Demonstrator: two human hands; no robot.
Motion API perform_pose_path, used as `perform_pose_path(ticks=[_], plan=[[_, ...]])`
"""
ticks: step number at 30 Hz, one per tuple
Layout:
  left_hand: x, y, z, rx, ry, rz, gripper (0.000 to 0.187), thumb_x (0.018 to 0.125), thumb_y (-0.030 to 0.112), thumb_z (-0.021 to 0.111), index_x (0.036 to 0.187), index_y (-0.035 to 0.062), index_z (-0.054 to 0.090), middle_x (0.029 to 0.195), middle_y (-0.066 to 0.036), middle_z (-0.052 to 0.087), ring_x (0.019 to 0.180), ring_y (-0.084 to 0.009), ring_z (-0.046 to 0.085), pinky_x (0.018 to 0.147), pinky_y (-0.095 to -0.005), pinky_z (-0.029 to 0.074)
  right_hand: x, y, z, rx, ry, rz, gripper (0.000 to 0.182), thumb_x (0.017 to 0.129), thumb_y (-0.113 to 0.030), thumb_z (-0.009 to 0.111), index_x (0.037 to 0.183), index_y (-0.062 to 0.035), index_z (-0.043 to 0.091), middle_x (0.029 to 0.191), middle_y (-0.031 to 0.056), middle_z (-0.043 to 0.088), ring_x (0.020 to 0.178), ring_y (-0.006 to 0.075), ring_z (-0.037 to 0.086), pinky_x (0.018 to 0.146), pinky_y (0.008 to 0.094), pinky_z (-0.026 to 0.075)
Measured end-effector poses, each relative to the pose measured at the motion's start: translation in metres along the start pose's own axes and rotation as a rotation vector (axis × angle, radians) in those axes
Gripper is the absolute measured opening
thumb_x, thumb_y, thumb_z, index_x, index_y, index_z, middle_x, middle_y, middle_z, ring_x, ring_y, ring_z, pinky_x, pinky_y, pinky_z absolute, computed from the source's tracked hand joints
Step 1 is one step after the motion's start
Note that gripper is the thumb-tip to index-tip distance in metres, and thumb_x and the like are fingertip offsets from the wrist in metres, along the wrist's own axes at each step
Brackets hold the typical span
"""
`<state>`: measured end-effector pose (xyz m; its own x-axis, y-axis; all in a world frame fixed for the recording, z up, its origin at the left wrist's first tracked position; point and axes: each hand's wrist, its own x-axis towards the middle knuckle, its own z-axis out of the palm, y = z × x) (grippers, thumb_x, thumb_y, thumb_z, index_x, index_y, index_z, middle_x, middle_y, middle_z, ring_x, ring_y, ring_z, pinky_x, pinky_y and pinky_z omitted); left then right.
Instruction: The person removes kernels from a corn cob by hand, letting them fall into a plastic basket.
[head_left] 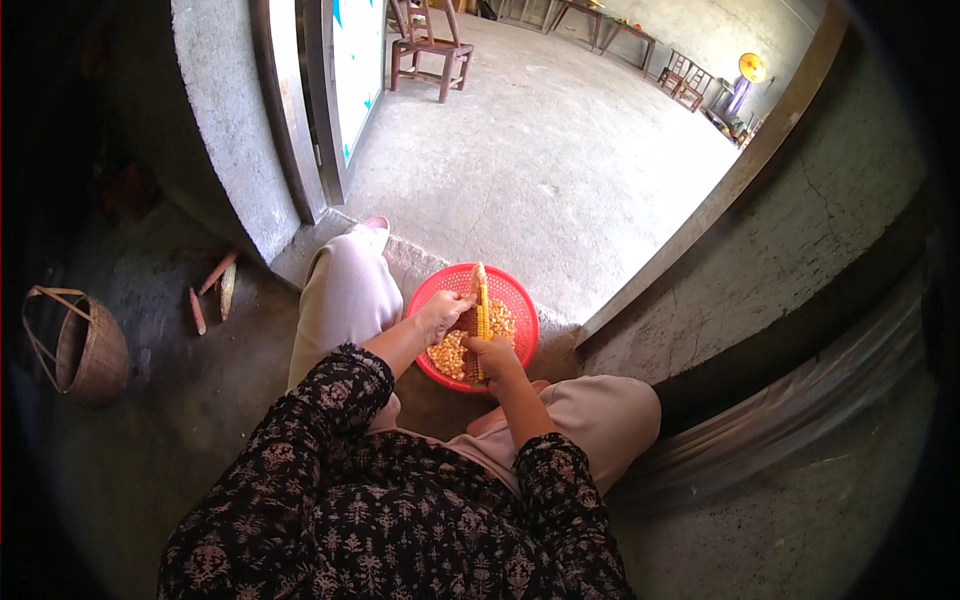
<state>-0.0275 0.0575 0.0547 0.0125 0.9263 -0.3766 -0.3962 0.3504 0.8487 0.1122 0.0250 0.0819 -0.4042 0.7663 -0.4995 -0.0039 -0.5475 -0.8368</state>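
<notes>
An ear of corn stands nearly upright over a red plastic basket. Yellow kernels run along its right side, while the left side shows reddish-brown, stripped cob. My left hand is closed on the upper left part of the ear, fingers pinched near its pale tip. Lower down, my right hand wraps round the ear with the thumb pressed toward the stripped side. Loose corn kernels lie in the basket beneath both hands. The basket sits between my bent legs, and my right hand hides part of its lower rim.
Several stripped cobs lie on the floor at left, near a woven basket with a handle. A doorway frame rises at right, a door at left. Beyond are a wooden chair and tables.
</notes>
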Motion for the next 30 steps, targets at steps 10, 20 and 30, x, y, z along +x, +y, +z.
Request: perform_pose_path(ticks=[10,20,30], plan=[[-0.016,0.015,0.010,-0.067,-0.054,-0.038,0.035,0.079,0.035,0.058,0.090,0.0027,0.053,0.075,-0.005,0.058,0.060,-0.0137,0.056,0.056,-0.0268,0.047,-0.006,-0.007,0.006,-0.029,0.043,-0.061,0.015,0.074,-0.011,0.059,0.082,-0.0005,0.053,0.063,0.0046,0.052,0.047,0.0143,0.051,0.041,0.0261,0.043],[-0.020,0.020,0.011,0.064,-0.001,-0.044,0.036,0.075,0.027,0.064,0.090,-0.0034,0.053,0.078,-0.010,0.060,0.066,-0.0164,0.061,0.059,-0.0274,0.050,-0.003,-0.002,0.004,-0.110,0.025,-0.048,0.013,0.073,-0.012,0.059,0.080,-0.0026,0.053,0.060,0.0030,0.051,0.046,0.0126,0.050,0.040,0.0251,0.039],[-0.009,0.009,0.003,0.044,-0.030,-0.040,0.031,0.079,0.022,0.060,0.091,-0.0056,0.052,0.081,-0.012,0.060,0.069,-0.0180,0.060,0.063,-0.0292,0.049,-0.004,-0.002,0.003,-0.073,0.005,-0.039,0.014,0.074,-0.013,0.059,0.080,-0.0027,0.053,0.060,0.0033,0.051,0.047,0.0127,0.050,0.041,0.0258,0.040]])
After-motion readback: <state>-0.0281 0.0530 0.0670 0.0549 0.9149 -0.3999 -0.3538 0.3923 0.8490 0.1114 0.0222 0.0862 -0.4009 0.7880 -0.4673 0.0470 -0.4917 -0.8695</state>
